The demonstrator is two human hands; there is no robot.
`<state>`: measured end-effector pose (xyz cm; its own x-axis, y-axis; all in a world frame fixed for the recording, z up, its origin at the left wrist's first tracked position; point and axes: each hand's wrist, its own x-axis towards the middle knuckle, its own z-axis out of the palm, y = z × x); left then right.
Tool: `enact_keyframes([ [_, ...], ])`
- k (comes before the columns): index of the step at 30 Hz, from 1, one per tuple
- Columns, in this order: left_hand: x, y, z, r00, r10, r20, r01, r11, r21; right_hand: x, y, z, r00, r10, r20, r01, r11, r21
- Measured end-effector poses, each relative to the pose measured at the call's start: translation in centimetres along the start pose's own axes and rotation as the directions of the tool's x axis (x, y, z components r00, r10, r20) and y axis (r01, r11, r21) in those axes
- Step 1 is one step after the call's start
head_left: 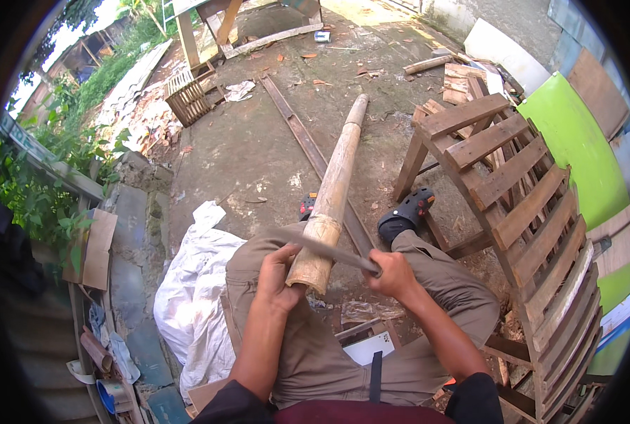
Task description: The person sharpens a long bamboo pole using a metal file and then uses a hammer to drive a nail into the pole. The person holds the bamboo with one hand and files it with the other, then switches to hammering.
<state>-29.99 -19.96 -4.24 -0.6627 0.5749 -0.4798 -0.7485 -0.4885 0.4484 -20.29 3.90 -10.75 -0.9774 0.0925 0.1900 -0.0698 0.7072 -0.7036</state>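
A long pale bamboo piece (335, 191) slants away from my lap, its wide, trough-like cut end toward me and its narrow end on the ground ahead. My left hand (277, 275) is closed around the left side of the near end. Across the top of the bamboo lies a long grey knife (322, 246), its blade slightly blurred and reaching past my left thumb. My right hand (391, 273) is closed at the knife's right end, just right of the bamboo; the handle is mostly hidden in the fist.
A slatted wooden rack (516, 191) stands close on my right, with a green panel (576, 134) behind it. White cloth (195, 304) lies by my left leg. A long narrow bar (294, 124) runs along the ground under the bamboo. Farther left sits a slatted crate (186, 99).
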Motion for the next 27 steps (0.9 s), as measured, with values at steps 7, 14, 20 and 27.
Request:
enact_keyframes([
  [7, -0.2, 0.1, 0.9, 1.0, -0.004, 0.001, 0.004, 0.999, -0.034, -0.7, -0.4, 0.2, 0.988, -0.157, 0.0, 0.157, 0.986, 0.05],
  [14, -0.3, -0.1, 0.4, 0.999, 0.011, 0.032, -0.009, 0.997, -0.078, 0.1, -2.5, -1.3, 0.986, 0.151, 0.075, -0.155, 0.987, 0.044],
  [20, -1.5, 0.0, 2.7, 0.996, 0.047, 0.072, -0.06, 0.981, 0.183, 1.3, -1.2, -0.3, 0.987, 0.155, 0.037, -0.157, 0.987, 0.036],
  [27, -1.0, -0.1, 2.2, 0.997, 0.058, 0.059, -0.072, 0.965, 0.254, 2.3, -0.6, -0.2, 0.989, 0.149, 0.009, -0.149, 0.989, 0.004],
])
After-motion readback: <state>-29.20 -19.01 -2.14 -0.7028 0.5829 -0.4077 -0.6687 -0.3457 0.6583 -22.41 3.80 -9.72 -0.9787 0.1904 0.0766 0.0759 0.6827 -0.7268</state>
